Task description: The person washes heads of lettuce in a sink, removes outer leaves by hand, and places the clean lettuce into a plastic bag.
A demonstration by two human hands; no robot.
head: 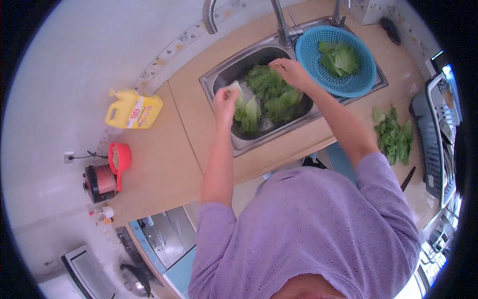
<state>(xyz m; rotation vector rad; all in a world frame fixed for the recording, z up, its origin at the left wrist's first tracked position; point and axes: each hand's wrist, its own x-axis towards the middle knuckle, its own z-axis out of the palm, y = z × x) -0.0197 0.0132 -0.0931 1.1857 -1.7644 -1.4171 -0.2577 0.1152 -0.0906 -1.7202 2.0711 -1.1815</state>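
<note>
My left hand [226, 98] pinches the pale stem end of a green leafy vegetable [246, 114] at the left side of the sink. More wet leaves [274, 89] lie in the steel sink basin [233, 67]. Over the basin's back right part is my right hand [285, 70], its fingers bent close together; whether it holds anything is not clear. Just right of it, a blue plastic colander [310, 71] with several leaves [339, 59] in it rests over the sink's right part.
Leafy greens [394, 134] and a dark knife [407, 179] lie on the right counter beside a grey dish rack [431, 149]. Steel faucets [282, 26] rise behind the basin. On the left are a yellow detergent jug [140, 110], a red strainer [120, 157] and a cooker [101, 183].
</note>
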